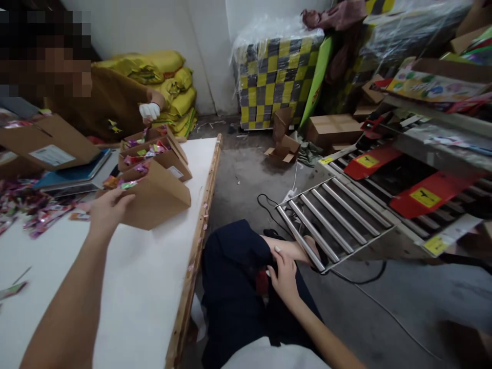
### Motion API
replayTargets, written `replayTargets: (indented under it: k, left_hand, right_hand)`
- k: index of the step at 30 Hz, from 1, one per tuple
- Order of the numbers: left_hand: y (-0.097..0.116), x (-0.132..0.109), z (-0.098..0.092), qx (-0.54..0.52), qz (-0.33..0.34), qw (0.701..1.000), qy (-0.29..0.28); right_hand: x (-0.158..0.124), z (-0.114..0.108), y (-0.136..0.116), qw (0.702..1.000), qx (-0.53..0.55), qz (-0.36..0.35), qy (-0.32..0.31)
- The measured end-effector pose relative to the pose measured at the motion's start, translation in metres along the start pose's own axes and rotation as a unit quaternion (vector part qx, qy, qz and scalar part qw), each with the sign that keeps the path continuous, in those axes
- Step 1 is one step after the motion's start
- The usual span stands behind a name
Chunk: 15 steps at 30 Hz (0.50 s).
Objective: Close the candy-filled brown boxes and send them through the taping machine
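Note:
My left hand [108, 209] is closed on the near left edge of an open cardboard box [156, 197], thumb against its outer side. Small shiny packets in purple, green and orange show at the box's top. The box sits tilted on a white tabletop [142, 277]. Just behind it is another cardboard box [177, 159] filled with similar packets. My right hand [283, 274] lies over my dark trousers [238, 261] near the knee, fingers apart and holding nothing.
Across the table, a person's gloved hand [149, 110] is above the boxes. Loose packets [48, 212] lie at left beside a box on a scale [73, 177]. Right of me are a roller conveyor [326, 220] and floor cables [400, 325]. Yellow sacks [179, 102] lie behind.

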<state>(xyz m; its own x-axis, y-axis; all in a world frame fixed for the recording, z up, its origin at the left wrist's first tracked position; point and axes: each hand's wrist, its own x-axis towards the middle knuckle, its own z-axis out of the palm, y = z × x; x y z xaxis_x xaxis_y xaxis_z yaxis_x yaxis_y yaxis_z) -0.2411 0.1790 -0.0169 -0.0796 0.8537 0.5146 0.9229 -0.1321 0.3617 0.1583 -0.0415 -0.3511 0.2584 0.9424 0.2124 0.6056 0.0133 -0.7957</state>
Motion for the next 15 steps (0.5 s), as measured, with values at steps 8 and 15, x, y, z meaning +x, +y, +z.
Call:
replayTargets:
  k: [8, 15]
  left_hand:
    - [0.074, -0.14, -0.065, -0.003, -0.019, 0.995, 0.096]
    - [0.162, -0.183, -0.044, 0.038, 0.312, 0.949, 0.024]
  right_hand:
    - [0.079, 0.033, -0.161, 0.844, 0.491, 0.088, -0.196]
    - [0.094, 0.027, -0.17, 0.656, 0.692, 0.206, -0.219]
